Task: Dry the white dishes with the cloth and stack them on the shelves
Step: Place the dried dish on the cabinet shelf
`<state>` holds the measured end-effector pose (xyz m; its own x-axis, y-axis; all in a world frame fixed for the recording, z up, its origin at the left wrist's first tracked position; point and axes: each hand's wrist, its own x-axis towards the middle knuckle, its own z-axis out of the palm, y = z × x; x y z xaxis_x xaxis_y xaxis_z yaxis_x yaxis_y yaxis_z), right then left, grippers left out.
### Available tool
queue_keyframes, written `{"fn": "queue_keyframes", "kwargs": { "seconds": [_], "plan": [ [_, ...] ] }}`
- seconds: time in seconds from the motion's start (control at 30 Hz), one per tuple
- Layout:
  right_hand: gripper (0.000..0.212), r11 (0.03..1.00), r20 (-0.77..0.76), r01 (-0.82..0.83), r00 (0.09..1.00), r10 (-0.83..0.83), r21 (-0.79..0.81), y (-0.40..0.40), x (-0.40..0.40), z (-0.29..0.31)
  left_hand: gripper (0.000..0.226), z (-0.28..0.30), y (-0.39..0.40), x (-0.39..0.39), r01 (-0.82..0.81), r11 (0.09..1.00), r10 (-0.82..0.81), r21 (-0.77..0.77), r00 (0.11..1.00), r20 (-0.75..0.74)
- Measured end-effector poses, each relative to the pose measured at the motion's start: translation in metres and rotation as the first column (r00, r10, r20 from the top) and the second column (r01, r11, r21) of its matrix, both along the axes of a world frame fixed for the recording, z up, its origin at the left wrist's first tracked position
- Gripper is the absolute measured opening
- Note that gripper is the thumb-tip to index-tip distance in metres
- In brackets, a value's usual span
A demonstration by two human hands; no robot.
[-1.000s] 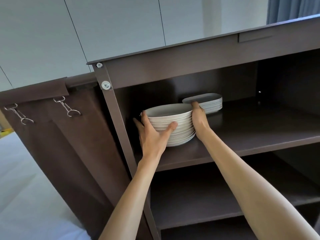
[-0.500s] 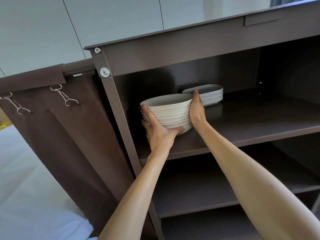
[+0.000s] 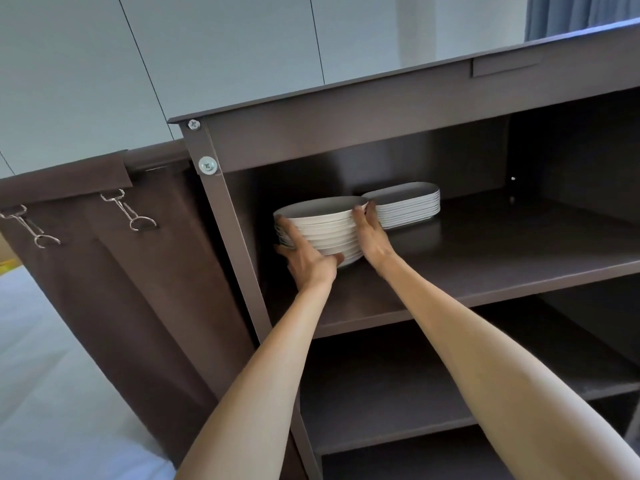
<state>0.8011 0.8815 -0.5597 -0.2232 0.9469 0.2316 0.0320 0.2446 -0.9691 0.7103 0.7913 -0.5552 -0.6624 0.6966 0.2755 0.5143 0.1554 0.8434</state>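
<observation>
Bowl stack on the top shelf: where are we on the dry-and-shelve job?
Done: a pile of oblong white plates sits at the back of the top shelf. In hand: the stack of round bowls, with the left hand cupping its left side and base and the right hand on its right side. Left: the lower shelves show no dishes. No cloth or undried dishes are in view, so the remainder can't be judged.
</observation>
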Motion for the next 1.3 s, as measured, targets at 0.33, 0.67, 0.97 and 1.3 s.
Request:
{"fn": "queue_keyframes", "kwargs": {
  "seconds": [0.33,0.67,0.97,1.3],
  "plan": [
    [0.07,0.993,-0.004,-0.007,1.0,0.008,0.119,0.024,-0.016,-0.006,0.138,-0.007,0.036,-0.019,-0.005,0.998,0.005,0.056,1.0,-0.006],
    [0.072,0.99,0.07,0.007,0.997,-0.017,0.144,0.053,-0.04,-0.004,0.131,-0.013,0.075,-0.041,0.004,0.998,-0.006,0.061,0.999,0.031],
    [0.073,0.993,0.087,0.017,0.996,-0.027,0.118,0.081,-0.05,-0.002,0.128,-0.012,0.095,-0.043,-0.043,0.997,0.038,0.057,0.996,0.078],
    [0.038,0.813,-0.002,0.539,0.834,-0.552,0.222,0.101,0.023,0.005,0.078,-0.015,0.081,0.005,0.054,0.923,0.161,0.381,0.845,-0.51]
  ]
}}
